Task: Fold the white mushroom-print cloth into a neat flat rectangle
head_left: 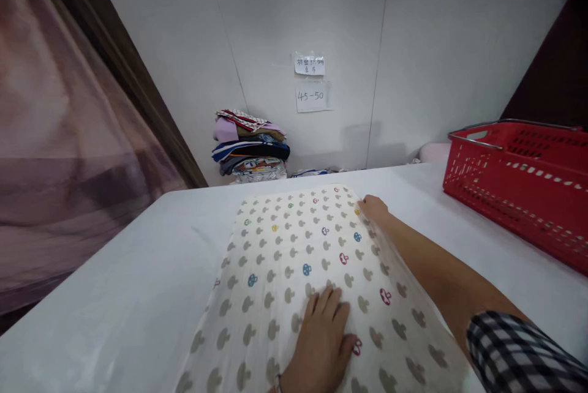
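Note:
A cream cloth with a small mushroom print (pixel 294 258) lies spread on the white table (pixel 138 270). My left hand (pixel 324 335) rests flat on the near part of the cloth, fingers stretched and together. My right hand (pixel 374 208) reaches along the cloth's right edge to its far corner; the fingers curl at that edge, and how they grip it is hidden. A checked sleeve (pixel 523 350) covers my right upper arm.
A red plastic basket (pixel 519 179) with a metal handle stands at the table's right. A pile of folded clothes (pixel 250 148) sits against the white wall behind the table. Two paper notes (pixel 311 84) hang on the wall. A curtain (pixel 59 136) hangs at the left.

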Demonstrator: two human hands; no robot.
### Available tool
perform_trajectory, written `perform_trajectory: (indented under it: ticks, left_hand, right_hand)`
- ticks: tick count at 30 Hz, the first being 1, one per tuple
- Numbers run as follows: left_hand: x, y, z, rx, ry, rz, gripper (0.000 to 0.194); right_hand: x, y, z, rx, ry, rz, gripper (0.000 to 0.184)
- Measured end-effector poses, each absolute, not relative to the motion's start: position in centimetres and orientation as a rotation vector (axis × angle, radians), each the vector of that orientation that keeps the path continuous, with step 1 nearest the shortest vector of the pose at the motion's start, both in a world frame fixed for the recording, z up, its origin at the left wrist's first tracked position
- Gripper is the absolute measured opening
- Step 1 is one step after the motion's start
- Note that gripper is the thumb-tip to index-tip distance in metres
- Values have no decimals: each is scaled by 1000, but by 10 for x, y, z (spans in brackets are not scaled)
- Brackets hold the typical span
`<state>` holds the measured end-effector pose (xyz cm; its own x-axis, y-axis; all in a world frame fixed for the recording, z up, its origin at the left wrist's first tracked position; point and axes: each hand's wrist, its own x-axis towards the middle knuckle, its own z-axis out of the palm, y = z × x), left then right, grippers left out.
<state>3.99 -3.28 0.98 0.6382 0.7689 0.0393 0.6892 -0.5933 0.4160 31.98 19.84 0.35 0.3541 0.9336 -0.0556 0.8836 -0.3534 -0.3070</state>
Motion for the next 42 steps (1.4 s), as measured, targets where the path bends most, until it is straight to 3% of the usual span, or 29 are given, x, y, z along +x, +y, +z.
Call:
perform_trajectory:
  ticks: [21, 34, 42]
  left_hand:
    - [38, -27, 3, 2527, 1140, 297, 40]
    - [38, -27, -1, 2550, 1124, 374, 39]
    - [37, -26, 2, 2528, 1132, 335, 40]
  right_hand:
    - [319, 234, -3, -2349, -1641, 256, 32]
    - [323, 243, 4, -2262, -1541, 368, 19]
    - [332, 241, 3, -2230, -1473, 459, 25]
